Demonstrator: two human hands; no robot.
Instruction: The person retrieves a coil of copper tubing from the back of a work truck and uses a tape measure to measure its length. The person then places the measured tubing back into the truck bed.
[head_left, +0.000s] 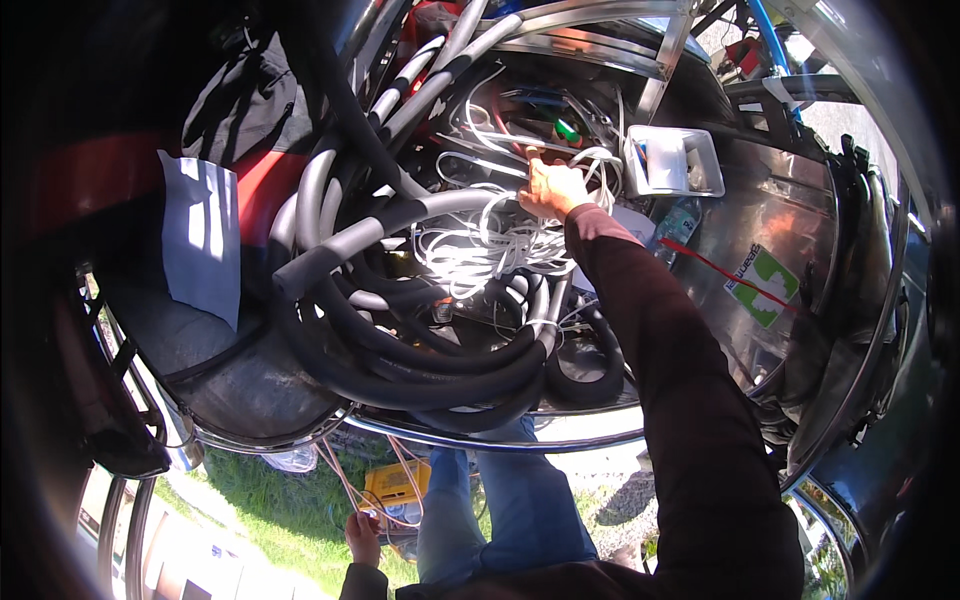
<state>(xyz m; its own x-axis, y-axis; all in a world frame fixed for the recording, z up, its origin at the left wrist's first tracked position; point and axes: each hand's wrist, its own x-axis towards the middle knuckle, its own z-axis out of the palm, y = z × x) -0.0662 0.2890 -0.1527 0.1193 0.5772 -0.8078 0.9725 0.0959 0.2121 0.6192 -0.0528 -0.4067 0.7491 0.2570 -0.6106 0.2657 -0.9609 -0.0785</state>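
My right hand reaches into the cargo area, over a tangle of white cable. One finger stretches forward and another part of the hand lies lower, beside a grey foam insulation tube; I see nothing held between them. Under the hand, some of the cables are hidden. Low at the left, outside the rear edge, my left hand is closed around thin copper-coloured tubing. That tubing runs up to the cargo edge and loops beside my leg. Thick black insulation tubes lie coiled in front of the cable.
A white plastic bin stands right of my hand, with a plastic bottle below it. Further right is a metal panel with a red strap. White paper hangs at left. A yellow case rests on the grass below.
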